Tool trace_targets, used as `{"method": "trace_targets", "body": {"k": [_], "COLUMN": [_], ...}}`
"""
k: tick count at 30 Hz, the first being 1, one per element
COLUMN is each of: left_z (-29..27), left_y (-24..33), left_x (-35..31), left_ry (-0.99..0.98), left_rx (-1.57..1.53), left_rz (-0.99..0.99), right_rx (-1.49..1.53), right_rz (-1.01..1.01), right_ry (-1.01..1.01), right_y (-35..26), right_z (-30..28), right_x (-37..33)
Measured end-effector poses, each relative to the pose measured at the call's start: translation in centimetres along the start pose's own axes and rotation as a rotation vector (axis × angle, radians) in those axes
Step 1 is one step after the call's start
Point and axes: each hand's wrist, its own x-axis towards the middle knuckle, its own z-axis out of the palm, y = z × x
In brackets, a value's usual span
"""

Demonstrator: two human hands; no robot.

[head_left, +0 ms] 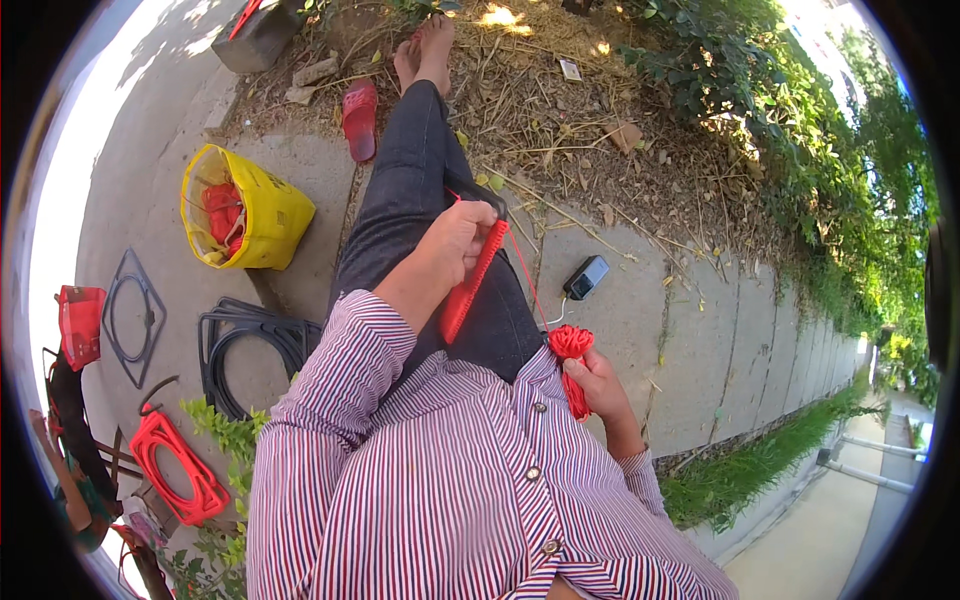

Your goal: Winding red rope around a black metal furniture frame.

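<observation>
Red cord bundle, likely soft, light; right hand pinches its middle; left hand clasps red-wrapped frame, likely stiff, best held by edge

Bag left of the legs, cord bundle right

Left hand clasps red ribbed strip above lap. Right hand, nearer and to right, grips bundle of red cord; thin strand runs up from it toward left hand. Legs in dark trousers stretch far, feet bare. Red slipper left of shins. Left: yellow bag with red cord inside, grey frames on pavement, red frame nearer. Right of thigh: small black device. Far right: leafy bushes.
</observation>
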Motion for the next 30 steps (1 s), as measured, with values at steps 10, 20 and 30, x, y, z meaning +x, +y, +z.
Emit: {"method": "trace_targets", "body": {"k": [10,20,30], "left_z": [0.0,2.5,0.9], "left_y": [-2.3,-0.9,3.9], "left_x": [-4.6,-8.3,-0.6], "left_ry": [0.019,-0.449,0.231], "left_rx": [0.483,0.099,1.962], "left_rz": [0.553,0.740,1.037], "right_rx": [0.698,0.434,-0.739], "right_rz": [-0.076,-0.117,-0.541], "right_ry": [-0.124,-0.609,0.048], "right_y": [-3.8,-9.1,-11.5], "right_z": [0.9,6.2,5.0], "right_x": [4.7,9.1,17.4]}}
